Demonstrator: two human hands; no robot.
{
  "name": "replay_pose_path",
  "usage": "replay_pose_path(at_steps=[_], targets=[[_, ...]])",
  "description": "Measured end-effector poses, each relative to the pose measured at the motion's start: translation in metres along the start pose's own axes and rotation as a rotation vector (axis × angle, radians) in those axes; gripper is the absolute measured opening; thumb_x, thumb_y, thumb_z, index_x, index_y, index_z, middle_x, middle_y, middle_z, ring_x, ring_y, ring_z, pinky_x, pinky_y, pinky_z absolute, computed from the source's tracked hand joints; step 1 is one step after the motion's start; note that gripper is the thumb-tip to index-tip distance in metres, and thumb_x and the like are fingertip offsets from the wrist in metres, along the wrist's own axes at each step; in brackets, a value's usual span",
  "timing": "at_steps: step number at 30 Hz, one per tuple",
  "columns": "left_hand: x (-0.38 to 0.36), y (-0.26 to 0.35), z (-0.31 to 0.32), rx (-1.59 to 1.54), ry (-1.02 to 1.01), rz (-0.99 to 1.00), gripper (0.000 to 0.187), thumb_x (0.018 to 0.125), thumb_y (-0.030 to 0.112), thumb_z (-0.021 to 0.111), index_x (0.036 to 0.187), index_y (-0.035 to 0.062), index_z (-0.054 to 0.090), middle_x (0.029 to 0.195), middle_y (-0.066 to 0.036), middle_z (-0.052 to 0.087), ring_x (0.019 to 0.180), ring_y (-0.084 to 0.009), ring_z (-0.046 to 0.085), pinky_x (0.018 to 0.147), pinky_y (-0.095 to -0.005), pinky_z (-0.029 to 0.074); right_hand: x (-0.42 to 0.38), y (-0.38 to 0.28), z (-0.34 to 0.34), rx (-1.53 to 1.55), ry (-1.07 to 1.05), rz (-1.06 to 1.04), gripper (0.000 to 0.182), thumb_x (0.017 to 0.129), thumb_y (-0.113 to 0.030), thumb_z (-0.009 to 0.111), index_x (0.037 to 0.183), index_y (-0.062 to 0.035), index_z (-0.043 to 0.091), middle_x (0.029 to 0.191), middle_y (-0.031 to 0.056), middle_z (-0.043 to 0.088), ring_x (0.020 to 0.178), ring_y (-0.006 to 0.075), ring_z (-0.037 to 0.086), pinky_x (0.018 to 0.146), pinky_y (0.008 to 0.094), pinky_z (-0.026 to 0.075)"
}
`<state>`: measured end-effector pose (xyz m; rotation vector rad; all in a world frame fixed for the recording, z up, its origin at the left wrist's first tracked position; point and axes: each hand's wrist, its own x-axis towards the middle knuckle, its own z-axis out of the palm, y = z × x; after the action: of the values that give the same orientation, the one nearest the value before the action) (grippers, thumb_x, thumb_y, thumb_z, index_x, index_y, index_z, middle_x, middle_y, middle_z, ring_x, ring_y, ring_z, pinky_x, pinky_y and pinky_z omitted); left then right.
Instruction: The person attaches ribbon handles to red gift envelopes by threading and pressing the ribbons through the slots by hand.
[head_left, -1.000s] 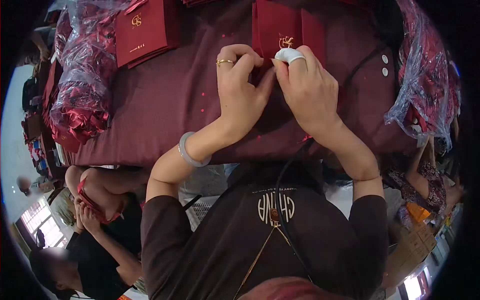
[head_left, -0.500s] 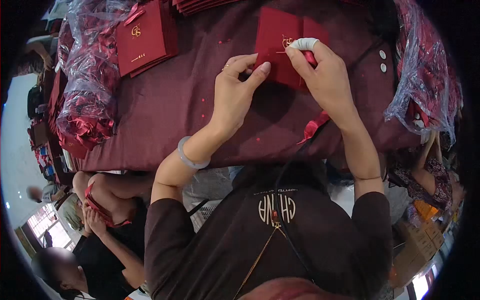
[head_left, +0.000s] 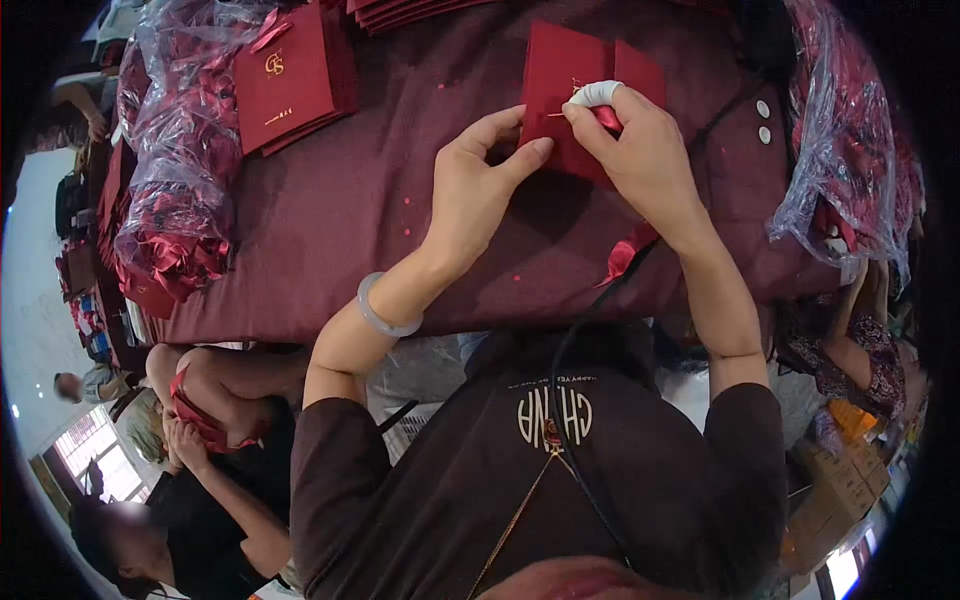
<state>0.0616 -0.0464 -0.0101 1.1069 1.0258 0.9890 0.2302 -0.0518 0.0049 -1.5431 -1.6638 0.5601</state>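
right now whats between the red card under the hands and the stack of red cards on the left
In the head view, only bare maroon tablecloth with a few red specks lies between the red card and the stack of red cards.

A maroon-covered table fills the view, bright windows beyond.

Red card folder: stiff paper stock, matt, smooth, with a small gold foil emblem that glints; stack of like folders: same matt red card, gold foil print; table cover: dark maroon cloth, matt, soft weave, dotted with tiny red flecks; bag at left: clear thin plastic film, crinkled, glossy highlights, over shiny red satin-like ribbon; bag at right: same clear glossy film; right hand: index fingertip in a white cot, looks like matt rubber; bangle on left wrist: pale, translucent, polished, stone-like; shirt: dark brown knit cloth, matt, printed lettering.
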Motion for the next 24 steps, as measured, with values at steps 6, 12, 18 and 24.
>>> replay_pose_path(at_steps=[6,12,18,24], targets=[[0.0,0.001,-0.003,0.032,-0.061,-0.02,0.039,0.083,0.001,0.064,0.121,-0.004,0.056,0.107,-0.008,0.063,0.095,-0.0109,0.059,0.086,-0.0241,0.047,-0.001,-0.004,-0.001,-0.016,-0.033,-0.002,0.021,0.085,-0.026,0.061,0.091,-0.0064,0.064,0.088,0.01,0.066,0.081,0.0277,0.065,0.07,0.0363,0.05],[-0.003,-0.003,0.0,0.231,0.058,0.069,0.037,0.077,0.007,0.073,0.111,-0.0029,0.063,0.088,-0.004,0.064,0.081,-0.0094,0.056,0.075,-0.0229,0.045,-0.009,-0.007,0.013,-0.345,0.057,-0.249,0.017,0.082,-0.022,0.063,0.083,-0.005,0.059,0.087,0.0126,0.064,0.076,0.0247,0.065,0.06,0.034,0.052],[-0.001,-0.011,-0.002,0.23,0.055,0.091,0.039,0.076,0.005,0.073,0.111,-0.0052,0.062,0.084,-0.004,0.063,0.077,-0.0092,0.055,0.072,-0.0225,0.045,-0.01,-0.005,0.024,-0.583,0.135,-0.501,0.019,0.082,-0.02,0.063,0.079,-0.0036,0.055,0.084,0.0137,0.061,0.07,0.025,0.064,0.056,0.0339,0.053],[-0.003,0.0,-0.001,0.098,0.054,-0.049,0.037,0.079,-0.002,0.068,0.115,-0.0064,0.06,0.096,-0.006,0.063,0.088,-0.01,0.058,0.08,-0.0223,0.048,-0.006,-0.007,0.022,-0.287,0.055,-0.207,0.02,0.085,-0.021,0.061,0.079,-0.0031,0.055,0.081,0.0115,0.059,0.068,0.0268,0.063,0.055,0.0348,0.052]])
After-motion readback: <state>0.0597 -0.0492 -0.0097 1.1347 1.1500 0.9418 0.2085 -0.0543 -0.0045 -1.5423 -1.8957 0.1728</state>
